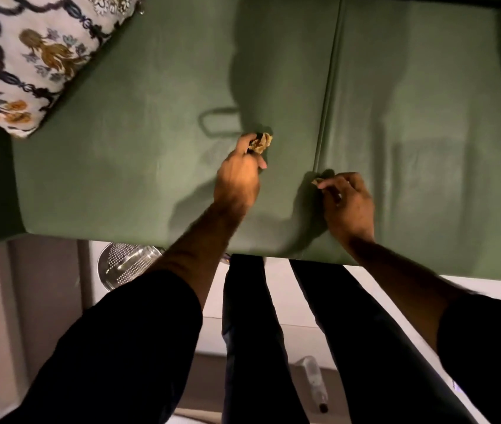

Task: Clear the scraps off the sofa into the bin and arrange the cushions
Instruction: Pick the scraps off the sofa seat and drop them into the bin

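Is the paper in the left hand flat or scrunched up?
Scrunched up. The brown paper scrap is a wrinkly ball in the left hand's fingertips.

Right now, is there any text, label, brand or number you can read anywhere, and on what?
None: no readable text in the head view.
Patterned cushion: floral print only, no words.
Green sofa: no label.
Crumpled scraps in the left hand and right hand: no print legible.

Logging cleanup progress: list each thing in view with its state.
Left hand: closed on a crumpled scrap.
Right hand: pinching a small scrap at the seat seam.
Patterned cushion: lying at the sofa's left end.
Metal bin: open, on the floor.
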`<state>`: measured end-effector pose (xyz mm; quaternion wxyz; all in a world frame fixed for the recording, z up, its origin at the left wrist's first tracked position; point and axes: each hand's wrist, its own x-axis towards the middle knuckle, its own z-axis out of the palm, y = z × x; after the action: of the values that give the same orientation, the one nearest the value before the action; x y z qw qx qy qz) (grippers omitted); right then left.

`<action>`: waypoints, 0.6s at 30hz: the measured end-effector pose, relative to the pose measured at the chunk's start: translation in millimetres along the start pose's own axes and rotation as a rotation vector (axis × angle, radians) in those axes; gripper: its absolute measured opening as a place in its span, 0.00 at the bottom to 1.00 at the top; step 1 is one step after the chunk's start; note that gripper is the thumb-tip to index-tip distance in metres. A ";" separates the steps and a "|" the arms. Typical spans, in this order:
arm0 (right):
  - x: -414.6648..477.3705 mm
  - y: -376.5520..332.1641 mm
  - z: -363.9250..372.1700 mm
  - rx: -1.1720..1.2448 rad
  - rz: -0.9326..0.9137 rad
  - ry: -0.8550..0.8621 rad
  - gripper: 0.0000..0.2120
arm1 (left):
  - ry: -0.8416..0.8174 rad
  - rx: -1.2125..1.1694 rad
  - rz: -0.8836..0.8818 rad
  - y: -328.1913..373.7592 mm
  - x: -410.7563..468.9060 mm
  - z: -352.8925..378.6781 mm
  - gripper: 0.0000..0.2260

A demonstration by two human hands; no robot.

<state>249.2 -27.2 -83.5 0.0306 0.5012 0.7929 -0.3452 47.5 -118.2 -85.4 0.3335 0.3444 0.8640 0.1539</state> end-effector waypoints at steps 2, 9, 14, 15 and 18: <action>0.9 -13.4 6.2 -0.013 -0.029 0.006 0.09 | 0.028 0.029 -0.032 -1.8 5.6 1.1 0.17; -27.8 -60.6 43.5 0.068 -0.136 -0.017 0.09 | 0.308 -0.178 -0.149 -33.0 -80.7 2.5 0.17; -80.7 -116.3 97.5 0.122 -0.245 -0.212 0.08 | 0.489 -0.245 -0.469 -115.3 -171.2 4.6 0.17; -90.5 -128.1 109.6 0.140 -0.267 -0.241 0.08 | 0.517 -0.249 -0.563 -133.6 -183.8 5.4 0.15; -122.7 -168.5 154.7 0.139 -0.353 -0.349 0.08 | 0.581 -0.303 -0.753 -190.6 -208.0 4.7 0.13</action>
<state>126.6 -255.3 -65.6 0.0716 0.2890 0.8250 -0.4803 69.3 -399.5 -85.5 0.1577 -0.1010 0.9535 0.2362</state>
